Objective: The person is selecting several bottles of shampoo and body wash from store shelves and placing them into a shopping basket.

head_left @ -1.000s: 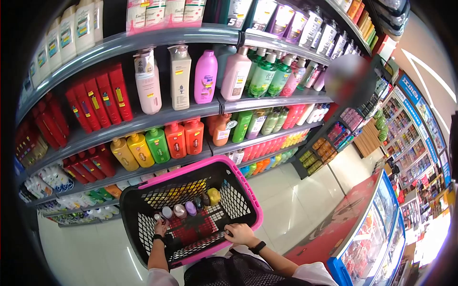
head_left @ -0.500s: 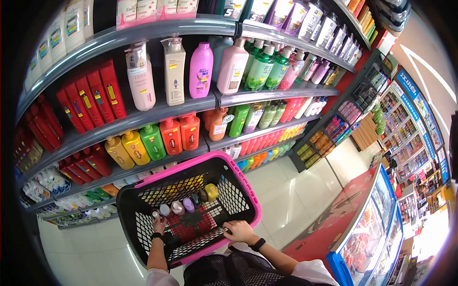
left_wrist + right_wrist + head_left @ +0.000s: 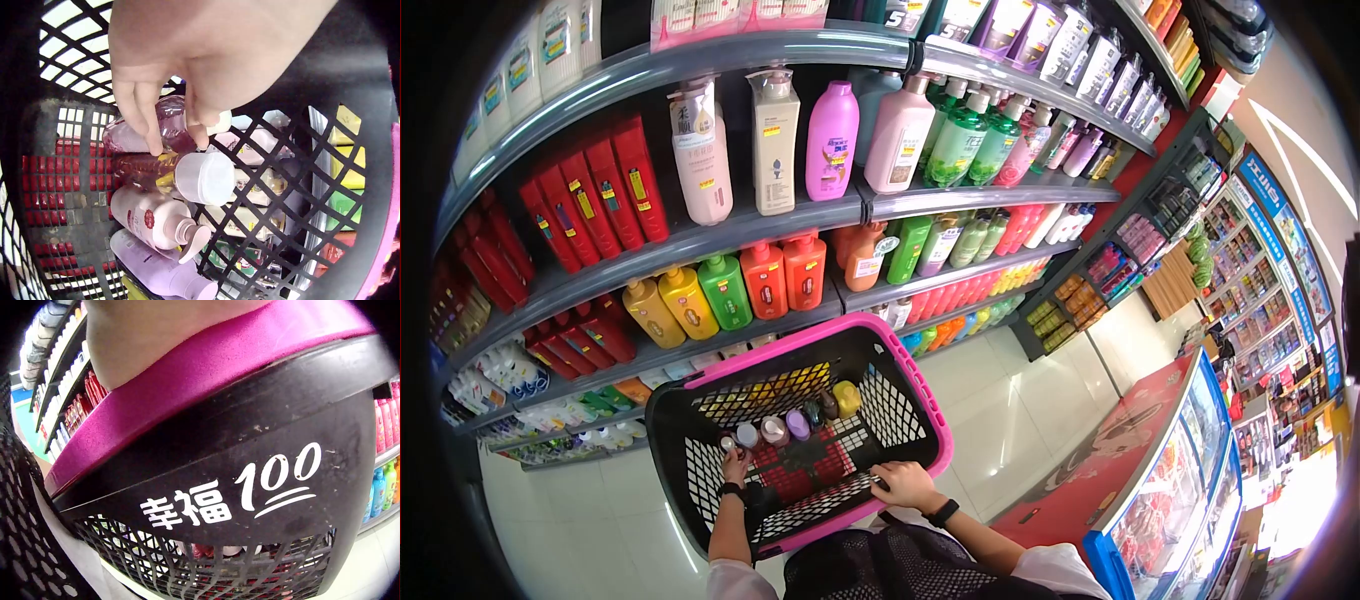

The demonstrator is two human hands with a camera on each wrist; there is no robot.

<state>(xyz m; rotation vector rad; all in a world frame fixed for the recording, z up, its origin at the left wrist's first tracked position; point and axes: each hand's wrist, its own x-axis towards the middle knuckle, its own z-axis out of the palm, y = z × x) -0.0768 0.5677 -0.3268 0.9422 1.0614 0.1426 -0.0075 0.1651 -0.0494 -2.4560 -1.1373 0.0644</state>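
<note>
wrist: left hand (image 3: 206, 53) pinches pink bottle (image 3: 170, 125) | head: right hand (image 3: 905, 487) grips basket (image 3: 890, 405)

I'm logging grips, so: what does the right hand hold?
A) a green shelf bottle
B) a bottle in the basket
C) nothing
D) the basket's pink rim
D: the right hand grips the basket's pink rim; the left hand pinches a pink bottle inside.

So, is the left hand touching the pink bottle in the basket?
Touching. The left wrist view shows the left hand with fingertips and thumb pinching the pink bottle from either side, inside the basket.
</note>
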